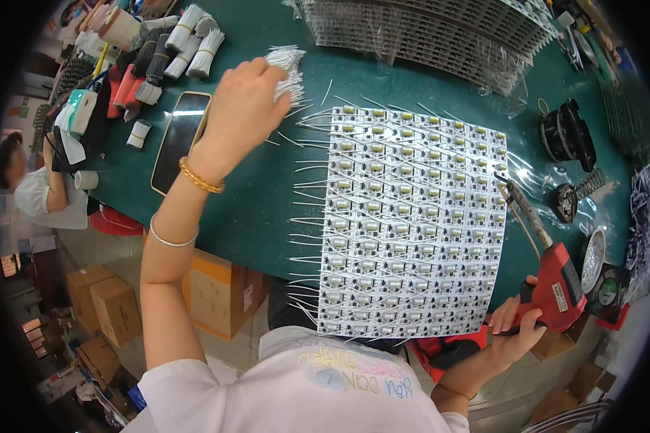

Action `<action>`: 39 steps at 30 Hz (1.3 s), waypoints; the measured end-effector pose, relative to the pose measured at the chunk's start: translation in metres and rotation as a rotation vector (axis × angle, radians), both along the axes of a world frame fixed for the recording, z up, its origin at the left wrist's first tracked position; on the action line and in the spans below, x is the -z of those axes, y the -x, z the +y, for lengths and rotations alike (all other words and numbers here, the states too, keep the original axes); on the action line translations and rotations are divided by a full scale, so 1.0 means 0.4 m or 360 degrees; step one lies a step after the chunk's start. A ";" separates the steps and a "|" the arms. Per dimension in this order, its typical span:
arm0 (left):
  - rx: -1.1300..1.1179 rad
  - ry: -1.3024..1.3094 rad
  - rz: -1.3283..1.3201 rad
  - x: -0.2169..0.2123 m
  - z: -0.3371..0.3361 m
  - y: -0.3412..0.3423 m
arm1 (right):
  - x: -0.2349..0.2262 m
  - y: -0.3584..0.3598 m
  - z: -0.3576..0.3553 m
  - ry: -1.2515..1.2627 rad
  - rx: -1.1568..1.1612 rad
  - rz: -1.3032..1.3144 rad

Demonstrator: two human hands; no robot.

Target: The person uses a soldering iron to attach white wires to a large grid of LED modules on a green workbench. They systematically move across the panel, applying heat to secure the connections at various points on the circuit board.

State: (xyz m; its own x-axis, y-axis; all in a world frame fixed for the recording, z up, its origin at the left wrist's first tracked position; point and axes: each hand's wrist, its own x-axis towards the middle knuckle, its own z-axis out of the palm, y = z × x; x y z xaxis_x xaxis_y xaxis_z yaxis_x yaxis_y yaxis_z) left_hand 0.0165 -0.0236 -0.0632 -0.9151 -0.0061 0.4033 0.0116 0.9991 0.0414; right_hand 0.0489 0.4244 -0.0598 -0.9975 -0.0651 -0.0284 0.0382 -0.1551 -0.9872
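Note:
My left hand (247, 101) is at a loose pile of thin white wires (290, 76), its fingers curled and closed on some of them; the fingertips are partly hidden. In my right hand (514, 317) is a red soldering gun (560, 289), gripped by its handle. Its metal barrel points up and left, with the tip beside the right edge of a large panel of small circuit boards (412, 216). Rows of boards with little yellowish parts fill this white panel. White wires lie across it, and many of their ends stick out past its left edge.
A phone (180, 141) lies left of the panel. Bundled white, black and red wires (184, 47) sit behind it. Stacked board panels in plastic (426, 36) stand at the back. Right are a black round holder (568, 133), a coil stand (578, 195) and a metal dish (594, 258).

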 end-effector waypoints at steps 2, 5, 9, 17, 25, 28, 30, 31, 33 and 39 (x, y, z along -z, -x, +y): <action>0.0001 0.0091 -0.0009 0.016 -0.027 -0.008 | -0.001 0.000 -0.001 0.0012 -0.0015 0.0022; 0.0017 0.0166 -0.0033 0.032 -0.036 0.006 | 0.002 -0.002 0.004 0.0021 -0.0023 0.0046; -0.0005 0.0093 -0.0096 0.027 -0.043 0.012 | 0.000 -0.009 0.010 0.0021 -0.0014 0.0058; -0.0095 -0.0521 -0.0022 -0.021 0.004 0.013 | 0.007 -0.020 0.029 0.0003 -0.0059 0.0108; 0.0275 -0.1427 -0.0416 -0.050 0.284 0.023 | -0.007 -0.021 0.008 -0.0087 -0.0027 0.0090; 0.0450 -0.1445 -0.0657 -0.039 0.371 0.044 | -0.003 -0.027 -0.004 -0.0182 0.0092 0.0118; 0.0475 -0.1460 -0.0774 -0.031 0.416 0.065 | -0.003 -0.035 -0.009 -0.0247 0.0175 0.0119; 0.0481 -0.1464 -0.0831 -0.027 0.430 0.075 | -0.005 -0.036 -0.009 -0.0267 0.0182 0.0112; 0.0455 -0.1422 -0.0835 -0.020 0.445 0.086 | -0.008 -0.035 -0.007 -0.0294 0.0172 0.0099; 0.0352 -0.1409 -0.0865 -0.017 0.428 0.090 | 0.000 -0.029 -0.019 -0.0335 0.0184 0.0105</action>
State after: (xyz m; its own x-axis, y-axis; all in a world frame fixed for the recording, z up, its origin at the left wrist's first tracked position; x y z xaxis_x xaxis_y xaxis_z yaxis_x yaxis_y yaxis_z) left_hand -0.0195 0.1475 -0.0563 -0.9877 0.0914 -0.1267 -0.0491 0.5882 0.8073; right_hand 0.0607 0.4170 -0.0598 -0.9981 0.0500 0.0359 -0.0332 0.0543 -0.9980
